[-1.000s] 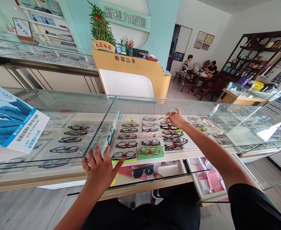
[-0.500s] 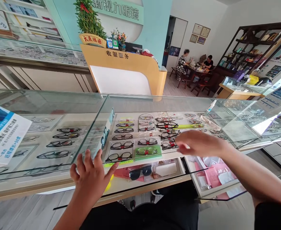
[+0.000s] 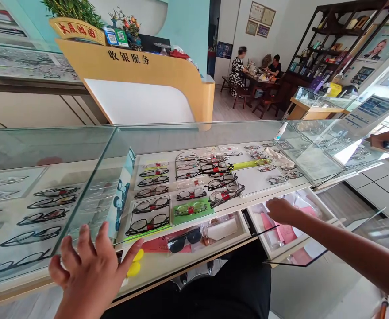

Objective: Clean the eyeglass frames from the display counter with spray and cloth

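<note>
Rows of eyeglasses [image 3: 152, 204] with red tags lie on white trays inside a glass display case [image 3: 194, 133]. My left hand [image 3: 90, 266], fingers spread, rests at the front edge of the case beside a blue printed strip [image 3: 123, 190]. Above the open right drawer [image 3: 295, 226], which holds pink and white packets, my right hand [image 3: 282, 212] is closed; whatever it may hold is too small to make out. Black sunglasses [image 3: 184, 240] in a clear bag lie in the middle drawer. One pair on a green card [image 3: 194, 212] sits near the front.
Behind the case stands a yellow and white counter [image 3: 137, 66]. A white bottle [image 3: 280, 131] stands on the glass at the right. Two people [image 3: 237, 71] are at a far table. Yellow round things [image 3: 133, 268] lie near my left hand.
The view has turned and shifted. My right hand has moved from over the glasses down to the right drawer. My left hand stays at the case's edge.
</note>
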`<act>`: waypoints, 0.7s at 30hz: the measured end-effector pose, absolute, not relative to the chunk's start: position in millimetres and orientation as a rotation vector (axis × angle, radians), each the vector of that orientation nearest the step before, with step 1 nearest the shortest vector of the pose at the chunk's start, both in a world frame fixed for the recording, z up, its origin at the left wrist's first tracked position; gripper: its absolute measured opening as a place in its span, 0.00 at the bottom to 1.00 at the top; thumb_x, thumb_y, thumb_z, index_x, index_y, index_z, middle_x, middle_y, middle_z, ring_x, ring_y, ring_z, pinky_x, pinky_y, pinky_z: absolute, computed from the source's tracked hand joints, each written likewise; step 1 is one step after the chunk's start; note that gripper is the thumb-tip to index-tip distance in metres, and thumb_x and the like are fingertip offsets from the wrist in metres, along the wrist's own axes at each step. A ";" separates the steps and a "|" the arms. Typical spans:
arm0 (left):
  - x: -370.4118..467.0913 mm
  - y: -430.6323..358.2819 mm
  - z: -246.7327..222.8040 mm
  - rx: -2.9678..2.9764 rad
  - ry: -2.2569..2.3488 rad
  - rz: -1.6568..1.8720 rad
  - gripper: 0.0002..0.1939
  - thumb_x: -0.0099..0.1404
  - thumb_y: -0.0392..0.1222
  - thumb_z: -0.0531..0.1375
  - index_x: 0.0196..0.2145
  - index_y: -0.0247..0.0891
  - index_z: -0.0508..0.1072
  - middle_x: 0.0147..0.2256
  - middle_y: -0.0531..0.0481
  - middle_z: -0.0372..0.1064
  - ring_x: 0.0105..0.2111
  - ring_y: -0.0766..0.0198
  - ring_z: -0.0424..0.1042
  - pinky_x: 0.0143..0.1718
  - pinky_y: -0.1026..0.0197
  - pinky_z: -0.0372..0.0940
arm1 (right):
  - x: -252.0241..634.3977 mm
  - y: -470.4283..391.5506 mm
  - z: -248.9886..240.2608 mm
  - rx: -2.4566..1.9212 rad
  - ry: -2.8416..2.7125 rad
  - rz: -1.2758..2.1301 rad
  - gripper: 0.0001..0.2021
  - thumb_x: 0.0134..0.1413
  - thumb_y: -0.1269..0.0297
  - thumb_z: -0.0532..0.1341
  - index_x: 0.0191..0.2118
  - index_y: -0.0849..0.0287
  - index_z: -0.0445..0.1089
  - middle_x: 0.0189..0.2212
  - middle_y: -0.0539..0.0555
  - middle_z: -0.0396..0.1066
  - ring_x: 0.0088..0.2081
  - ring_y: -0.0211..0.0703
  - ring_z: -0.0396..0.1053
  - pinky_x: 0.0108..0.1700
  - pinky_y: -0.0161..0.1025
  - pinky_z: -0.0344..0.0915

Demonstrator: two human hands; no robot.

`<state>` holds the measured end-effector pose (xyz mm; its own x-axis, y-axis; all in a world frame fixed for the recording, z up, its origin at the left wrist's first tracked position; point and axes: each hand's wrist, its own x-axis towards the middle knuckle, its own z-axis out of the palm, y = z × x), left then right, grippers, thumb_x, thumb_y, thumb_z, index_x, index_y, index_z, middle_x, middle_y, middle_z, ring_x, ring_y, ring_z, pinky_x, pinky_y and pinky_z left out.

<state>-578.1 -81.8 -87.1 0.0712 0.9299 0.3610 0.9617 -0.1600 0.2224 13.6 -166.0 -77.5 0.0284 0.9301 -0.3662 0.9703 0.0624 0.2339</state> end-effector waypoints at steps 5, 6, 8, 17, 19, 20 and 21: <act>-579.4 -83.2 -89.1 -2.224 -1.970 -0.708 0.56 0.74 0.70 0.55 0.87 0.34 0.51 0.86 0.22 0.45 0.85 0.11 0.38 0.79 0.08 0.45 | 16.7 -81.5 -114.7 2.003 2.006 0.025 0.12 0.77 0.65 0.61 0.55 0.61 0.81 0.59 0.72 0.81 0.62 0.67 0.75 0.62 0.54 0.70; -579.4 -83.6 -89.4 -2.214 -1.971 -0.711 0.56 0.74 0.70 0.55 0.87 0.32 0.53 0.86 0.22 0.45 0.85 0.12 0.39 0.80 0.09 0.45 | 18.1 -63.3 -119.4 2.022 2.021 0.043 0.13 0.78 0.65 0.60 0.56 0.61 0.81 0.60 0.72 0.81 0.63 0.66 0.74 0.62 0.53 0.69; -578.9 -84.7 -89.0 -2.191 -1.986 -0.728 0.56 0.74 0.71 0.56 0.86 0.32 0.55 0.86 0.23 0.46 0.86 0.13 0.40 0.81 0.11 0.45 | 20.7 -27.0 -126.4 2.071 2.044 0.079 0.14 0.79 0.67 0.58 0.58 0.63 0.80 0.62 0.72 0.80 0.64 0.65 0.72 0.63 0.53 0.67; -580.1 -91.3 -87.5 -2.110 -1.996 -0.746 0.62 0.68 0.71 0.64 0.89 0.65 0.37 0.88 0.42 0.45 0.86 0.17 0.45 0.81 0.14 0.47 | 35.7 103.9 -145.2 2.371 2.091 0.194 0.22 0.83 0.66 0.50 0.66 0.64 0.78 0.68 0.72 0.77 0.69 0.65 0.67 0.69 0.54 0.62; -580.0 -92.9 -85.9 -2.107 -1.941 -0.784 0.59 0.69 0.72 0.63 0.88 0.73 0.37 0.89 0.51 0.39 0.86 0.20 0.44 0.83 0.16 0.45 | 43.1 123.9 -150.3 2.424 2.095 0.201 0.23 0.83 0.66 0.50 0.66 0.63 0.79 0.67 0.71 0.78 0.69 0.66 0.67 0.69 0.55 0.63; -579.4 -93.9 -84.6 -2.111 -1.941 -0.794 0.57 0.70 0.71 0.62 0.87 0.77 0.38 0.90 0.55 0.36 0.86 0.22 0.42 0.83 0.17 0.43 | 47.1 132.7 -153.2 2.447 2.097 0.204 0.22 0.82 0.66 0.51 0.66 0.62 0.79 0.67 0.71 0.79 0.68 0.67 0.68 0.69 0.55 0.63; -578.6 -95.0 -83.4 -2.119 -1.958 -0.797 0.55 0.70 0.70 0.61 0.86 0.79 0.38 0.90 0.60 0.34 0.87 0.23 0.41 0.84 0.19 0.41 | 51.3 140.7 -156.2 2.468 2.099 0.208 0.22 0.82 0.66 0.52 0.66 0.62 0.80 0.66 0.71 0.79 0.68 0.67 0.68 0.69 0.56 0.63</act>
<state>-578.6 -95.0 -83.4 0.0077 0.8816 0.4718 0.9605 -0.1377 0.2417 51.3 140.7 -156.2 0.1580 0.9736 0.1649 0.9870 -0.1606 0.0027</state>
